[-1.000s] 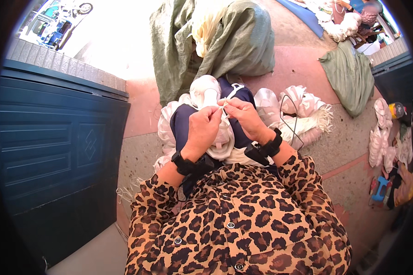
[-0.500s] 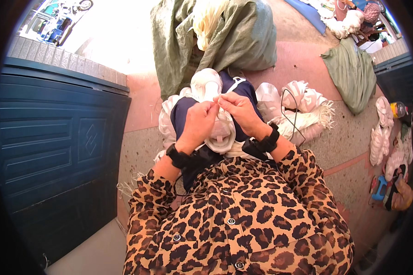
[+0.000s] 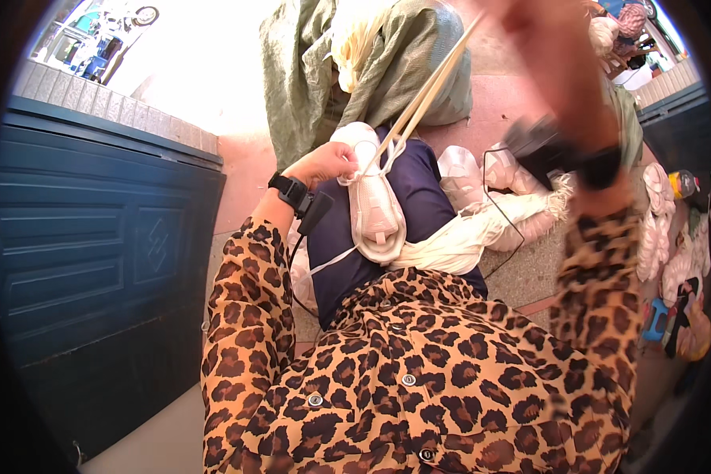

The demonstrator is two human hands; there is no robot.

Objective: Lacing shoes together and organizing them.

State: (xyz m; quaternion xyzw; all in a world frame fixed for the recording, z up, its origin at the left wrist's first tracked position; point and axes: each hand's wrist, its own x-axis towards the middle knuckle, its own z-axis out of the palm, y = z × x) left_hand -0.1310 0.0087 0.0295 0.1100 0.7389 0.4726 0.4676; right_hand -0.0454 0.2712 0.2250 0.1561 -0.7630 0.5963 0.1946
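fingers of left hand (image 3: 322,163) pinched together, seemingly on white lace (image 3: 347,181) at pale pink sneaker (image 3: 381,209). right hand (image 3: 533,35) raised, motion-blurred: cannot tell how closed, but cream strands (image 3: 434,82) run taut toward it. sneaker rests on lap, on navy trousers (image 3: 330,225). best: brace sneaker with left, draw strands smoothly, equal tension, no twists, clear of cream bundle (image 3: 448,243) beside sneaker.

There are two hands (image 3: 324,163) (image 3: 549,59) (one left, one right), two wristbands (image 3: 291,191) (image 3: 600,168), and at least three shoes (image 3: 379,209) (image 3: 460,174) (image 3: 504,164).
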